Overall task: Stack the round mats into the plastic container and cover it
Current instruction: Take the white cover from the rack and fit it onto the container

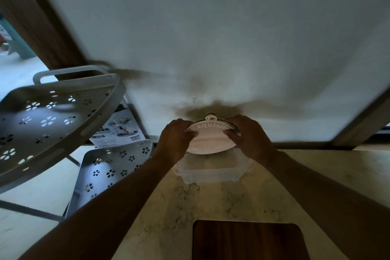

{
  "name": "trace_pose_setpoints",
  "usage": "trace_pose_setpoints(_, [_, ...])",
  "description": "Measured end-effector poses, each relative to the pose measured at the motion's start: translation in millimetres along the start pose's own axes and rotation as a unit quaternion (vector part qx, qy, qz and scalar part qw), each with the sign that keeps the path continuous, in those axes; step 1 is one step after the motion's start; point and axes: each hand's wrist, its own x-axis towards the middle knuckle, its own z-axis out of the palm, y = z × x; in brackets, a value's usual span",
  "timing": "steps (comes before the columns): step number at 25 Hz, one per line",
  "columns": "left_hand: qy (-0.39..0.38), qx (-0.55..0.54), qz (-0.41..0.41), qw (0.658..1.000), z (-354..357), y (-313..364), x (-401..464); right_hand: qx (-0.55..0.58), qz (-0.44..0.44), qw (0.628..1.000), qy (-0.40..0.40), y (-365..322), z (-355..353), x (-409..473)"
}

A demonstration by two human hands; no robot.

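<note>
Raised lettering reading "Exquisite" curves across the round mat gripped at mid-frame by left hand and right hand, tilted above the plastic container.

Pale pink round mat, white lettering; clear plastic container; marble-veined counter; dark wood board; grey flower-punched rack.

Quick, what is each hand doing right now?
Left hand: closed on the left edge of the round mats.
Right hand: closed on their right edge, above the plastic container.
</note>
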Motion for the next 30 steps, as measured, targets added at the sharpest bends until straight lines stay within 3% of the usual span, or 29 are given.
trace_pose_setpoints(5, [-0.046,0.057,0.039,0.997,4.8,-3.9,-1.0,-0.007,0.008,1.000,-0.007,-8.2,11.7,-2.3])
trace_pose_setpoints(9, [0.005,0.026,0.026,0.999,4.9,-7.0,0.2,0.000,-0.003,1.000,0.005,-3.6,2.7,7.4])
trace_pose_setpoints(20, [-0.049,0.062,0.009,0.997,7.2,-1.3,-3.6,-0.010,-0.006,1.000,-0.011,-4.4,7.5,-1.8])
trace_pose_setpoints(24, [-0.006,0.051,0.009,0.999,1.5,-2.4,1.9,-0.009,-0.008,1.000,-0.002,-3.9,4.5,0.9])
trace_pose_setpoints(27, [-0.042,0.068,0.009,0.997,5.2,-2.1,-3.3,-0.007,0.004,1.000,-0.009,-5.6,9.8,-3.8])
trace_pose_setpoints(30, [-0.018,0.040,-0.010,0.999,4.6,-3.2,-1.8,-0.003,0.001,1.000,-0.016,-6.9,8.1,-1.6])
